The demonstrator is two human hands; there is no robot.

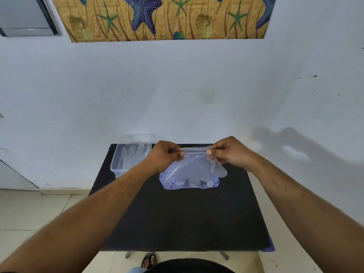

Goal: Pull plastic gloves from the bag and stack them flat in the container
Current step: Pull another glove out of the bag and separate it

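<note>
Two hands, the left hand [167,155] and the right hand [228,152], pinch a clear plastic glove [197,164] by its cuff edge at mid-frame, above the bag [169,184] on a black table [187,219]. Left of them, a clear container [118,164] holds flattened gloves.
</note>
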